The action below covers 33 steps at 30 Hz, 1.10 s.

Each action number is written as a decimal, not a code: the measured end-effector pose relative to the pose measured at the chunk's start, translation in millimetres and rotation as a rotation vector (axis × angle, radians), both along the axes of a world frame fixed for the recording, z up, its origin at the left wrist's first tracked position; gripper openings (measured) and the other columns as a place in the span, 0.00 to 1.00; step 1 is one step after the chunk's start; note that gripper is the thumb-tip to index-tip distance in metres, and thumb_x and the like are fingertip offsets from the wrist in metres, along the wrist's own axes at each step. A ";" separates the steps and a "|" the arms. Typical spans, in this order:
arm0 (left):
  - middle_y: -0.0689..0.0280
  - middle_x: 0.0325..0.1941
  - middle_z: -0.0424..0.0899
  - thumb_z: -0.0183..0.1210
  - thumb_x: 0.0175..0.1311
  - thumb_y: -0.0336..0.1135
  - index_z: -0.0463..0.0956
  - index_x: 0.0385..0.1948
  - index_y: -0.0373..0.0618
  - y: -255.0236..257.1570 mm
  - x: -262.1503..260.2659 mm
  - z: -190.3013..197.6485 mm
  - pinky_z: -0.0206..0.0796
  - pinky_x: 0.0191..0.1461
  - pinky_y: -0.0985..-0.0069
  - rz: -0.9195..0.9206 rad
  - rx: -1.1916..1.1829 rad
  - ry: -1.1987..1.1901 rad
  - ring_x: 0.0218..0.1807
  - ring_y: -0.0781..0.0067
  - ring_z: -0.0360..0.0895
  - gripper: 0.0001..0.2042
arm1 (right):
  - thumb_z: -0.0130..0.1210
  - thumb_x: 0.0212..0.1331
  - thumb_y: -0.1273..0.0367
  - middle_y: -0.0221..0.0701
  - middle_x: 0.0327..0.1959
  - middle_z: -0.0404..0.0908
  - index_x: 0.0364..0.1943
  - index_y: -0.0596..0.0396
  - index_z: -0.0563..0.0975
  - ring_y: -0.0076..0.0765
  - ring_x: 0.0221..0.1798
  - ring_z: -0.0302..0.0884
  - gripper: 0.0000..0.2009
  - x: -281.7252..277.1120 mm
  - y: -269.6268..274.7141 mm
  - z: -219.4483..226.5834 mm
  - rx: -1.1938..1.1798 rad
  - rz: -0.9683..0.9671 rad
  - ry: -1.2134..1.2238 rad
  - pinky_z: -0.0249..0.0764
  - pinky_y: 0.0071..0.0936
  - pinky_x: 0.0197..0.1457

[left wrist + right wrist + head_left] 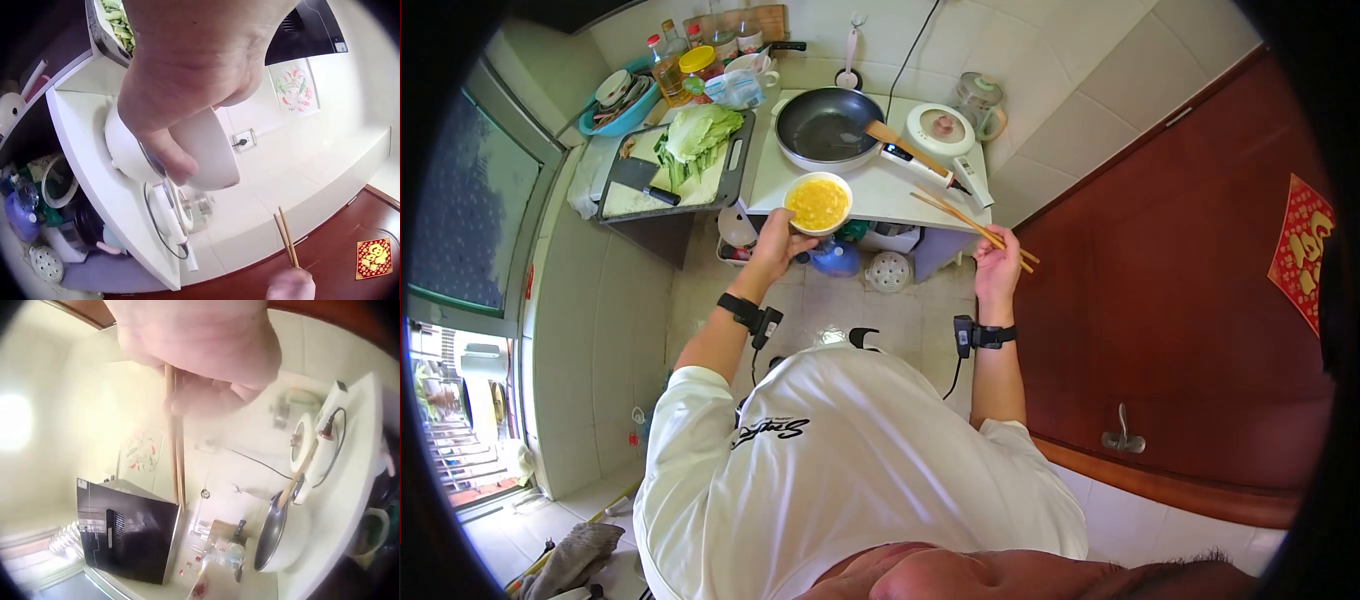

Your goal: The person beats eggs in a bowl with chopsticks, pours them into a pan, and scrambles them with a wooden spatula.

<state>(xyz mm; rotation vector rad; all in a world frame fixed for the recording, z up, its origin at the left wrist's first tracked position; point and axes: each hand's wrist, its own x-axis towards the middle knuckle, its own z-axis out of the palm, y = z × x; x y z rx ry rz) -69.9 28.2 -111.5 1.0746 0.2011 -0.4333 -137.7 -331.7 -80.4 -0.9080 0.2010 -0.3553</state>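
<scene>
My left hand (774, 248) grips a white bowl (209, 153) by its side, in front of the counter edge. Yellow beaten egg (818, 204) fills much of it in the head view. Off to the right, my right hand (998, 265) holds a pair of wooden chopsticks (952, 211), apart from the bowl, their tips pointing toward the counter. In the right wrist view the chopsticks (177, 450) extend from between thumb and fingers. Just beyond the bowl, a dark-lined frying pan (825, 128) sits on the counter, with a wooden spatula (900, 144) across its right side.
To the left, a cutting board (737, 178) bears leafy cabbage (700, 135) and a knife (662, 196). A lidded white pot (940, 130) and a glass jug (978, 100) stand at the back right. Bottles (668, 80) crowd the back left. A red-brown door (1160, 280) is on the right.
</scene>
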 end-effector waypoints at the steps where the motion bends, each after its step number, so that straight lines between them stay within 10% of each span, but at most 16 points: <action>1: 0.50 0.53 0.78 0.39 0.68 0.39 0.60 0.57 0.36 -0.2 5.8 1.8 0.79 0.42 0.73 0.022 0.029 -0.016 0.46 0.56 0.83 0.21 | 0.47 0.67 0.58 0.25 0.21 0.70 0.34 0.58 0.76 0.21 0.25 0.64 0.16 4.2 -8.2 -4.7 0.027 -0.046 0.034 0.59 0.20 0.28; 16: 0.51 0.48 0.81 0.34 0.67 0.38 0.65 0.57 0.34 28.5 164.5 15.3 0.80 0.37 0.78 0.033 0.249 -0.053 0.42 0.60 0.84 0.22 | 0.48 0.69 0.60 0.23 0.21 0.66 0.20 0.49 0.67 0.22 0.26 0.66 0.18 124.5 -71.2 -2.6 -0.091 -0.321 0.084 0.67 0.21 0.30; 20: 0.51 0.48 0.81 0.34 0.67 0.38 0.64 0.57 0.34 32.6 195.6 21.2 0.79 0.34 0.78 -0.010 0.292 -0.049 0.41 0.61 0.85 0.22 | 0.50 0.67 0.62 0.26 0.18 0.70 0.25 0.56 0.75 0.24 0.25 0.71 0.15 164.6 -77.4 -39.8 -0.438 -0.240 0.226 0.72 0.25 0.34; 24: 0.50 0.47 0.81 0.34 0.67 0.38 0.63 0.57 0.33 31.6 216.8 13.8 0.79 0.32 0.78 -0.048 0.345 -0.006 0.41 0.59 0.85 0.23 | 0.62 0.56 0.60 0.36 0.35 0.79 0.40 0.57 0.82 0.37 0.34 0.78 0.15 203.0 -59.8 -87.6 -1.448 -0.206 0.240 0.75 0.31 0.40; 33: 0.48 0.47 0.81 0.34 0.66 0.34 0.64 0.57 0.32 25.3 235.0 4.9 0.81 0.34 0.76 -0.023 0.357 0.053 0.39 0.58 0.85 0.21 | 0.64 0.50 0.59 0.35 0.39 0.77 0.41 0.51 0.83 0.44 0.46 0.75 0.16 243.3 -8.4 -89.2 -1.828 0.109 0.270 0.73 0.39 0.50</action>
